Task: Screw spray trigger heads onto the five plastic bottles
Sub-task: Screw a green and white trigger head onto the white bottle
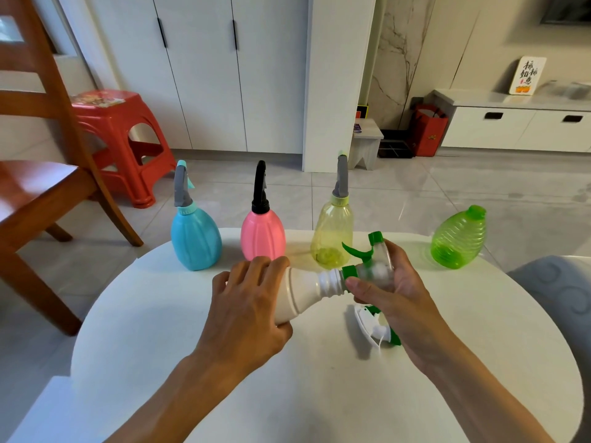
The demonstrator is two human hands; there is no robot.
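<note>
My left hand point(248, 310) grips a white bottle point(303, 290) tilted on its side above the round white table point(319, 394), with its threaded neck pointing right. My right hand point(388, 290) holds a clear spray trigger head with green trigger and collar point(372, 262) against that neck. A second white and green trigger head point(375, 326) lies on the table under my right hand. At the table's far edge stand a blue bottle point(195, 239), a pink bottle point(263, 235) and a yellow bottle point(332, 236), each with a trigger head on. A green bottle point(459, 238) stands at far right, its neck bare.
A wooden chair point(41, 174) stands at the left and a red plastic stool point(124, 139) behind it. A grey cushioned seat point(556, 289) is at the table's right. White cabinets and a low drawer unit line the far wall across the tiled floor.
</note>
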